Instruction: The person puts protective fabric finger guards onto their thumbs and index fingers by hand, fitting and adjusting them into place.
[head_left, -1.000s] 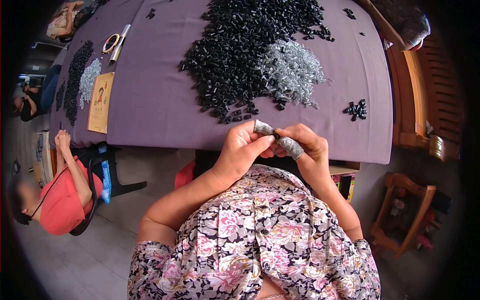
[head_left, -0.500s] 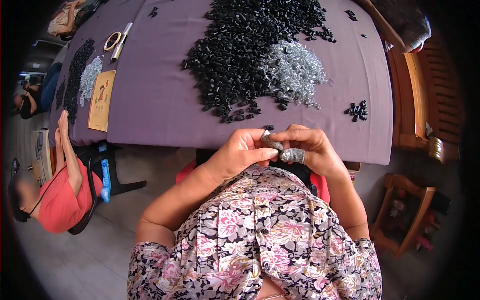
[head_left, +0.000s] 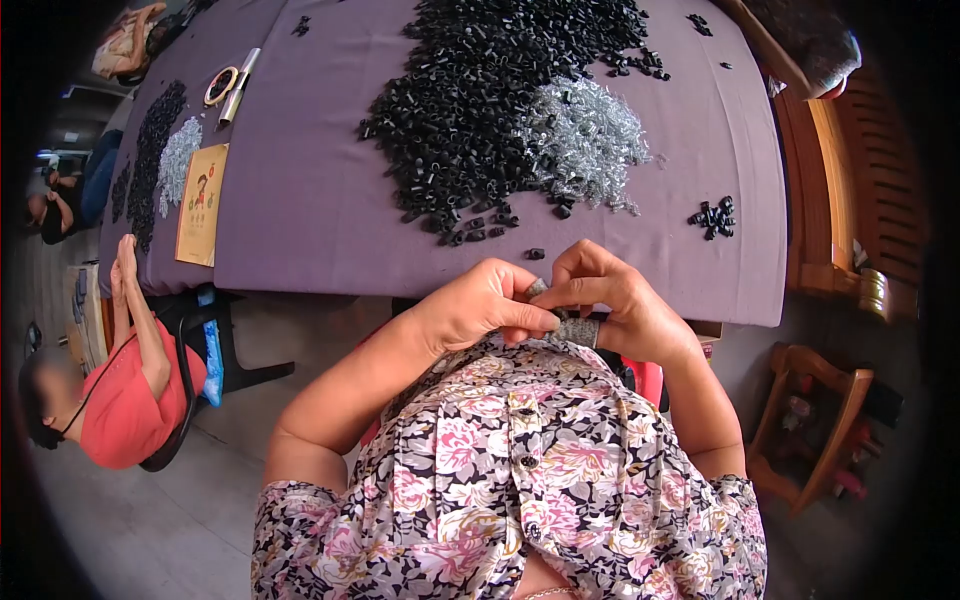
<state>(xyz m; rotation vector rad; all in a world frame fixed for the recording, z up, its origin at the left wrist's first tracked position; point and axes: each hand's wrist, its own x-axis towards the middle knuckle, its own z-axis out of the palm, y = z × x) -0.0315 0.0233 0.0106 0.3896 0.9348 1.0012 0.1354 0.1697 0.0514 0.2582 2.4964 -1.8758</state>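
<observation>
Holds L hand [head_left: 492, 300] and R hand [head_left: 622, 305] together in front of shirt [head_left: 520, 450], just off near edge of table [head_left: 320, 190]. Has L hand closed in a pinch, w/ thumb laid toward bent fingers. Has R hand partly curled, w/ index finger reaching over to grey cover [head_left: 536, 288] on L finger, and w/ thumb inside grey wrap [head_left: 578, 331] pointing toward L thumb. Cannot tell how tight R grip is, nor if any small pc. is btwn the fingertips – hidden there. Just beyond fingers, on the cloth nr. the edge, shows one black pc. [head_left: 536, 254], apart from both hands. Farther back, shows big heap of black parts [head_left: 450, 140], touching clear parts [head_left: 590, 140] on its right side. To the right, shows small black cluster [head_left: 713, 218]. On left part of table, shows book [head_left: 202, 205], w/ tape roll [head_left: 221, 86] and tube [head_left: 240, 87] farther back, plus side heaps, black [head_left: 152, 165] and clear [head_left: 179, 165]. At far left, can see co-worker [head_left: 140, 400] in red, seated – w/ hands pressed together at table edge.
</observation>
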